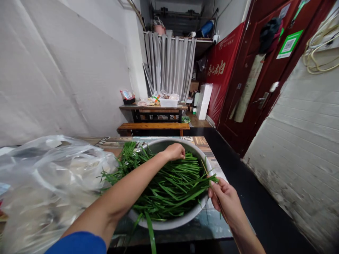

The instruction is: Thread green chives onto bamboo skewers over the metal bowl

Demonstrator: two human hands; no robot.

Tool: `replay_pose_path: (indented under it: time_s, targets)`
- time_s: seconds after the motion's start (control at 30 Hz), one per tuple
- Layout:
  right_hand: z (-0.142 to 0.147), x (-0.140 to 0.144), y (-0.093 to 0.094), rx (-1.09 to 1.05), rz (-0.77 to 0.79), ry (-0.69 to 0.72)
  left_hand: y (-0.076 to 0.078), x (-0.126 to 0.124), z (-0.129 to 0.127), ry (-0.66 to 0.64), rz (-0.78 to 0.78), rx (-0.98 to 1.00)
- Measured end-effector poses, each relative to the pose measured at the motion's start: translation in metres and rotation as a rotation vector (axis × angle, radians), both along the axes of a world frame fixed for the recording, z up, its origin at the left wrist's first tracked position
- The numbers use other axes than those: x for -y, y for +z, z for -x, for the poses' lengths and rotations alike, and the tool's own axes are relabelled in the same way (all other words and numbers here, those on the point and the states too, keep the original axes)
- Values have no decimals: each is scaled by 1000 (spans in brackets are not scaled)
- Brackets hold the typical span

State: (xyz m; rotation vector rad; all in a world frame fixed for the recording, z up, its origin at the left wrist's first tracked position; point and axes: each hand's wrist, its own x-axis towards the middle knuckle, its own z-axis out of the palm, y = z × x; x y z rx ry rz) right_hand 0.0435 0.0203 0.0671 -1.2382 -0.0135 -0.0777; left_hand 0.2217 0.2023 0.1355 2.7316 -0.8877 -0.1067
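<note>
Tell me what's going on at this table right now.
A person is sorting long green chive-like leaves heaped in a metal bowl on the table. The left hand reaches across into the far side of the pile, while the right hand pinches a thin stalk at the bowl's near rim. A clear plastic bag lies to the left.

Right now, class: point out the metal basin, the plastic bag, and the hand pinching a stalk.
metal basin (173,223): head view, near rim.
plastic bag (50,176): head view, crumpled middle.
right hand (224,197): head view, back of hand.
</note>
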Motion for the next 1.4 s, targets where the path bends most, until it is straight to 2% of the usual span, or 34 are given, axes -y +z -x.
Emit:
replay_pose_path:
  time_s: [0.1,0.27,0.4,0.53,0.63,0.7,0.77,0.9,1.07,1.17,1.23,1.3,1.4]
  targets:
    - [-3,1,0,4,27,5,-17,5,-9,-21,-43,1]
    - [-7,3,2,-30,38,12,-33,5,-20,-6,58,-89]
    - [-7,3,2,-29,51,16,-34,4,-20,-1,173,-128]
    - [-6,3,2,-5,77,22,-29,2,-13,33,400,-273]
    - [-6,2,4,-5,78,35,-28,1,-7,97,561,-385]
    - [-6,1,6,-9,72,36,-28,1,-4,152,611,-394]
    - [-6,0,9,-15,71,33,-27,2,0,158,623,-378]
    - [-7,-1,15,-26,92,17,-21,6,9,44,556,-350]
    - [-7,-3,17,-30,90,6,-16,8,14,-65,271,-66]
    - [-6,-3,15,-35,88,-1,-15,8,16,-72,158,73]
    - [-6,-2,14,-36,89,-1,-13,9,18,-57,196,121]
    - [-6,-2,14,-34,88,4,-8,12,22,-39,307,93]
    - [-7,-2,14,-28,84,8,0,18,31,7,484,-159]
